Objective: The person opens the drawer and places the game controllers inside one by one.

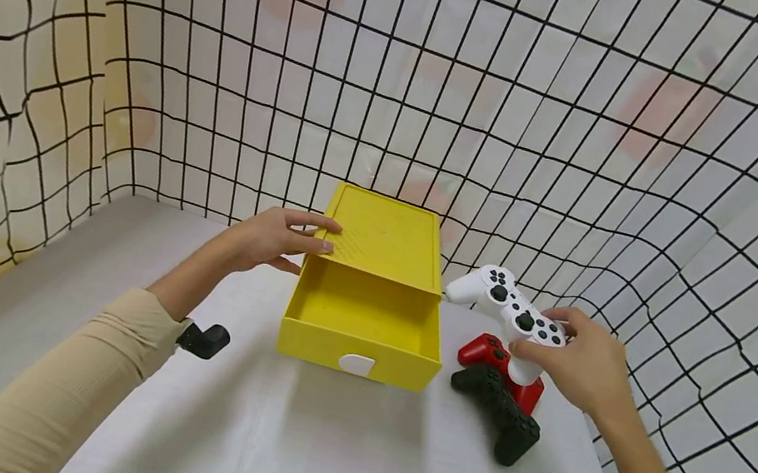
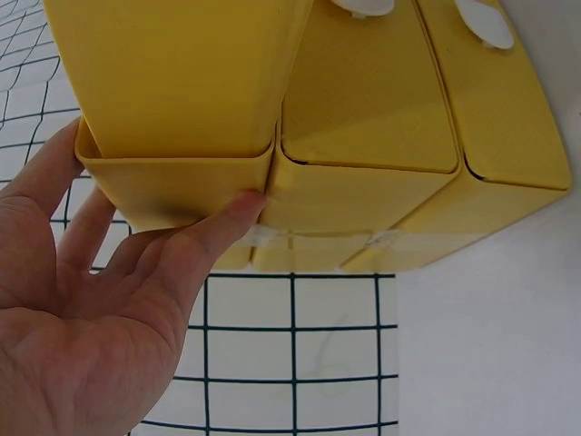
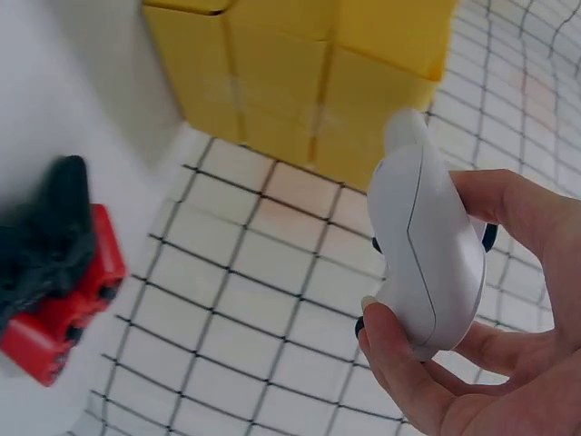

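Observation:
A yellow drawer box (image 1: 391, 230) stands near the back, its top drawer (image 1: 322, 345) pulled out towards me. Only bare yellow shows in the visible part of that drawer. My left hand (image 1: 272, 239) rests fingers on the box's top left edge, with its thumb (image 2: 238, 216) against the side in the left wrist view. At the right, my right hand (image 1: 588, 362) grips a white game controller (image 1: 508, 301) by one end, raised and tilted. Below it, a black game controller (image 1: 496, 414) lies over part of a red game controller (image 1: 480, 351).
More closed yellow drawers (image 2: 368, 91) with white tabs sit under the pulled-out one. Black wire mesh (image 1: 403, 97) encloses the back and both sides of the white table (image 1: 324, 464). The two lying controllers are right of the box.

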{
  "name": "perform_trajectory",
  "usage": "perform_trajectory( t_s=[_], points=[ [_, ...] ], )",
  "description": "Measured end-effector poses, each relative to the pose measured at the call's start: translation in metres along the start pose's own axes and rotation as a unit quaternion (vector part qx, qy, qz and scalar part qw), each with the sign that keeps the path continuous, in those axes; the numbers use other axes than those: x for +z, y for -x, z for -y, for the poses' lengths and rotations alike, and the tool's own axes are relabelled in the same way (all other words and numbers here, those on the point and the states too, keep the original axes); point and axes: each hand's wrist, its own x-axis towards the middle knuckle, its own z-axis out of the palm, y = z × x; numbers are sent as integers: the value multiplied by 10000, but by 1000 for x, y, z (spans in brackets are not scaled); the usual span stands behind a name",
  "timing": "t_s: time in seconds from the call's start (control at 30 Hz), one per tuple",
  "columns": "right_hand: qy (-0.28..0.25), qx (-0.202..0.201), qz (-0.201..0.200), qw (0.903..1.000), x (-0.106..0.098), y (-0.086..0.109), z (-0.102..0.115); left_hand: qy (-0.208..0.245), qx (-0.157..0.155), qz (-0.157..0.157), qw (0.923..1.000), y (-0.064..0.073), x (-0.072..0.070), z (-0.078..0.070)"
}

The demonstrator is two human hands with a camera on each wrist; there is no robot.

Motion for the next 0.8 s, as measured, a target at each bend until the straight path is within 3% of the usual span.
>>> perform_trajectory(
  t_s=[0.37,0.8],
  points=[
    [-20,-253,128,9996,-21,-3,43,-10,-15,-28,10000,1,-1,-1],
    [-281,-757,604,9949,-8,-3,85,-43,-48,-36,10000,-1,0,0]
  ],
)
